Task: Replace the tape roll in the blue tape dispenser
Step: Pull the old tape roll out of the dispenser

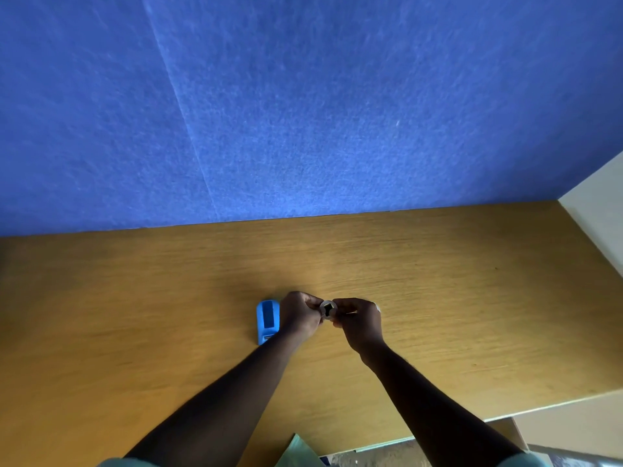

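Tape roll (328,309): small, pale ring with dark core, was pinched between both hands above the table.
Blue tape dispenser (267,321): lay flat, just left, partly hidden.

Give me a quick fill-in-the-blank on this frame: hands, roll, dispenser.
1. The tape roll is held by ____ hands.
2. The blue tape dispenser lies on the wooden ____.
3. The dispenser lies beside the ____ hand, on its outer side.
4. The right hand pinches the roll, which is ____ the desk, not in the dispenser.

Missing words: both; desk; left; above
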